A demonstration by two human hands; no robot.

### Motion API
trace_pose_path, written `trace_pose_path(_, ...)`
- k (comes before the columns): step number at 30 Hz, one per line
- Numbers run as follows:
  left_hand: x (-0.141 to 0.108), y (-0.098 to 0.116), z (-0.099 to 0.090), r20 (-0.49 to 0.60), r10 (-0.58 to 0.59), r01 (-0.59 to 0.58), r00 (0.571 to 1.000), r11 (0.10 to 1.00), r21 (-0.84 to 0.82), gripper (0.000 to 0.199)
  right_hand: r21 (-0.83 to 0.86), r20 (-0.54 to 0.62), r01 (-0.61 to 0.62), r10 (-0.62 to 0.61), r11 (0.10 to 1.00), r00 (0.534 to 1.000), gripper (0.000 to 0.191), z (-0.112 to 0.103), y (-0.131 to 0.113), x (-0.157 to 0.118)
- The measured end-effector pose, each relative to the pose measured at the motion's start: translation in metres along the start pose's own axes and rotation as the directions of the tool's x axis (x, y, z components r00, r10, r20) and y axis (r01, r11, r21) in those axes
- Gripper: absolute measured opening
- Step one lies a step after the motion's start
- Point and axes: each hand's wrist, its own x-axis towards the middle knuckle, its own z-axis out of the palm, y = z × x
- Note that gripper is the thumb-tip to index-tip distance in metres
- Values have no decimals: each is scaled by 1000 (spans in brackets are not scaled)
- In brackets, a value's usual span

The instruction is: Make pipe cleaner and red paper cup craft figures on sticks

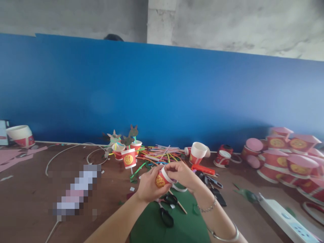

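The held cup (161, 179) is red with a gold emblem (160, 181) and a white rim (165, 173). The tabletop (113, 190) is brown, with a dark green sheet (188, 222) at its near edge under black scissor handles (162, 215). Along the far edge, straws (165, 153) mix yellow, red, green and pink. At the right edge, stacked cups (275, 158) pair red and gold with pink tops (302, 160); the power strip (279, 211) is white.

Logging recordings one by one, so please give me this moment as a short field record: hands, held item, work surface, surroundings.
Left hand: wrapped around a paper cup
Right hand: at the cup's open end; exact grip unclear
Cup: red and white, gold emblem, tilted
Below hands: black-handled scissors on a green mat
Beyond hands: colourful sticks
Far right: red cups with pink tops
Near right: white power strip
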Motion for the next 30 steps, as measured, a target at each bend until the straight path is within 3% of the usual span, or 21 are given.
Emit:
trace_pose_path(7,-2,-1,2,3,13,-13,1000,1000,-2,57,19,35,-37,36,999,999,16,4,-5,-1)
trace_pose_path(13,0,-2,1,-22,12,-12,1000,1000,20,56,97,-35,-7,10,995,999,16,11,-1,3)
trace_pose_path(17,0,-2,1,-14,16,-15,1000,999,29,56,113,-1,-20,20,993,1000,15,11,1,4)
trace_pose_path(24,-1,-2,4,-25,5,-4,1000,999,36,58,87,-154,-61,73,994,985,19,14,3,6)
trace_pose_path(30,0,0,4,-18,28,-26,999,998,61,55,58,-33,-70,72,996,997,17,8,2,4)
